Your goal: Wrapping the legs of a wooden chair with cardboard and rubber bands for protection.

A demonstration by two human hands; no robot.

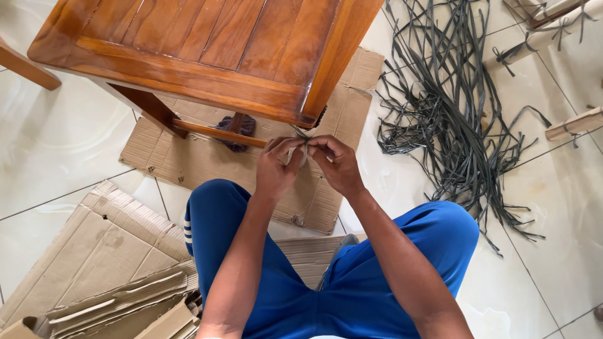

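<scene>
I'm looking straight down over blue trousers, and both hands are up at the near corner of the polished brown wooden furniture piece (207, 53), which stands on a flattened sheet of brown corrugated cardboard (188, 157) on the white tiled floor (56, 144). My left hand (276, 168) and right hand (336, 164) meet fingertip to fingertip, both pinched nearly closed on a thin dark grey strip (301, 134) that runs up to that corner of the wood.

How far along? Judging from this, the work at that corner is in mid-step: the strip is in the fingers and reaches the frame, but I see no finished binding or knot there. Over by the right edge of the cardboard, a big loose tangle of long dark grey strips (452, 107) lies spread on the tiles, so plenty of material sits unused. Further right, pale wooden sticks (575, 122) with strips tied round them lie on the floor, which looks like finished tying.

Now the hard parts. The fingertips cover the strip's end, so I can't tell whether it's looped, knotted or just held. A dark crumpled cloth (237, 130) sits half hidden under the frame behind a crossbar. The wood is cut off at the top, so its whole shape is unclear. More torn brown cardboard pieces (107, 276) run off the lower left corner.
</scene>
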